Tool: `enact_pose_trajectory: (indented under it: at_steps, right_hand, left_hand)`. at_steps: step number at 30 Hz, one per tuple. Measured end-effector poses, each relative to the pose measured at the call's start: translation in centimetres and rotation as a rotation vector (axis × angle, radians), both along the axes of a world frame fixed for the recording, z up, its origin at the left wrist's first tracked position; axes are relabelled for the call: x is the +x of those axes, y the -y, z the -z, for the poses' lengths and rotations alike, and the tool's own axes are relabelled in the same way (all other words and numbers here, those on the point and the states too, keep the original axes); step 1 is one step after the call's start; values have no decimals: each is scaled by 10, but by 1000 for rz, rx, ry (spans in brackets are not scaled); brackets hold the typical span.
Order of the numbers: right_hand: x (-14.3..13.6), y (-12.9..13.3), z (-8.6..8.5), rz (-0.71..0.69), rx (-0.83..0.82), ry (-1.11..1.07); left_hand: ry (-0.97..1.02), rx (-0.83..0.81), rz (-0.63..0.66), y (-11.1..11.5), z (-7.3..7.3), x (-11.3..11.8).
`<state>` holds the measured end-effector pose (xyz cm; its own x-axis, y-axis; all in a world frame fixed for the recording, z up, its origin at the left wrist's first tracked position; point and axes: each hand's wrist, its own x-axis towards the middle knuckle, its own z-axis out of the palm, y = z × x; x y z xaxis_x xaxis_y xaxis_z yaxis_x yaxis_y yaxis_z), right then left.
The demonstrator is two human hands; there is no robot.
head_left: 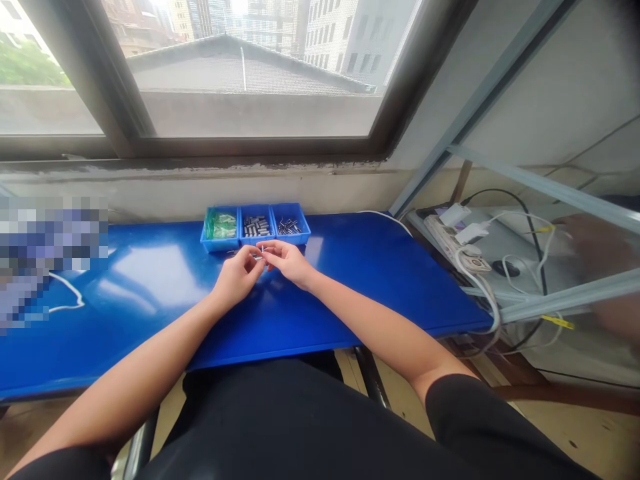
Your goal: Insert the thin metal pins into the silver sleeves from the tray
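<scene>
My left hand [241, 272] and my right hand [286, 261] meet over the blue table, just in front of three blue bins. Small metal parts [261, 252] show between the fingertips of both hands, which are closed in a pinch. The left bin [221, 247] holds a green bag with pale contents. Short metal cylinders [257, 227] lie in the middle bin, and thin dark metal pins [289, 227] in the right bin. Something small and thin lies on the table beside my left fingers; it is too small to name.
The blue table [320, 333] runs below a window. At the right, a metal frame [550, 183] stands by a power strip [453, 243] with white and black cables. A white cable [67, 301] lies at the left beside a blurred area.
</scene>
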<state>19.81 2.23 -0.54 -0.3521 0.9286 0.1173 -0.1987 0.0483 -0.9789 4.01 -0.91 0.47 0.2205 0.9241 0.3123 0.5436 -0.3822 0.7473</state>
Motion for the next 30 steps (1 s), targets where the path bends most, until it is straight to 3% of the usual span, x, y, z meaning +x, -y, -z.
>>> enact_pose_trajectory:
  at_steps: [9, 16, 30]
  right_hand:
    - [-1, 0, -3, 107, -110, -94]
    - [-1, 2, -8, 75, -182, -168]
    - [-4, 0, -1, 159, -121, -108]
  left_hand:
    - [-4, 28, -69, -1, 0, 0]
    - [-33, 34, -100, -2, 2, -1]
    - [-38, 45, -146, -4, 1, -3]
